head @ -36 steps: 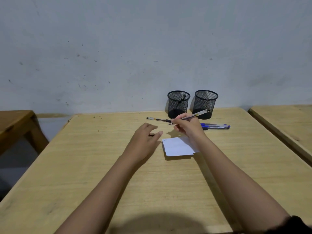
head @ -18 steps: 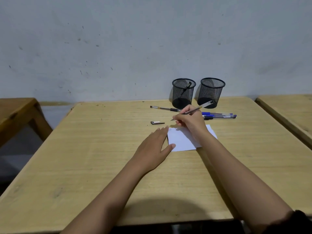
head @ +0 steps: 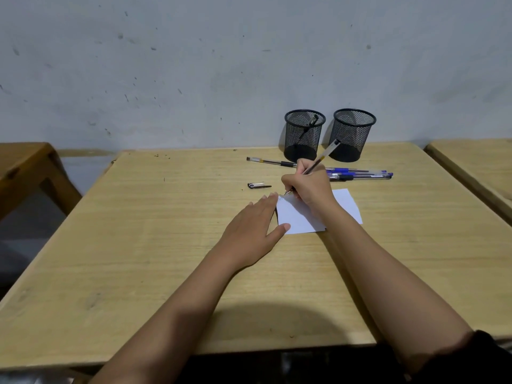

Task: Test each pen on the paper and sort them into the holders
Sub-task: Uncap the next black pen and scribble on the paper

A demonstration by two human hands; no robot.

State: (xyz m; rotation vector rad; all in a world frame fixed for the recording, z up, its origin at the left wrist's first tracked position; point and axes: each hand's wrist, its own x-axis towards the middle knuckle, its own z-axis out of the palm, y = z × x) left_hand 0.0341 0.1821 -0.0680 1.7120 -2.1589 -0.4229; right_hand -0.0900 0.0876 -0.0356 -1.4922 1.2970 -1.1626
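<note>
right hand (head: 310, 184): fingers pinching pen (head: 318, 162), tip on paper (head: 340, 206)
left hand (head: 255, 225): flat, fingers together, at paper's edge
risk: paper slides if I press lightly

A pale wooden table with a light grain (head: 155, 245) stands against a grey wall and carries everything here. At its far edge stand two black wire-mesh cylindrical holders, the left holder (head: 304, 135) and the right holder (head: 353, 134), upright and just beside each other. In front of them lies a black-gripped clear pen (head: 270, 161), flat and pointing left, and to its right a bunch of blue-capped clear pens (head: 360, 174) lying side by side. A small black and silver pen cap (head: 258, 185) rests alone nearer the middle. A white rectangular sheet of paper (head: 300, 217) lies flat just nearer than the pens, turned slightly askew. A flat left hand (head: 250, 231) rests on the tabletop, its fingertips touching the paper's left edge.
</note>
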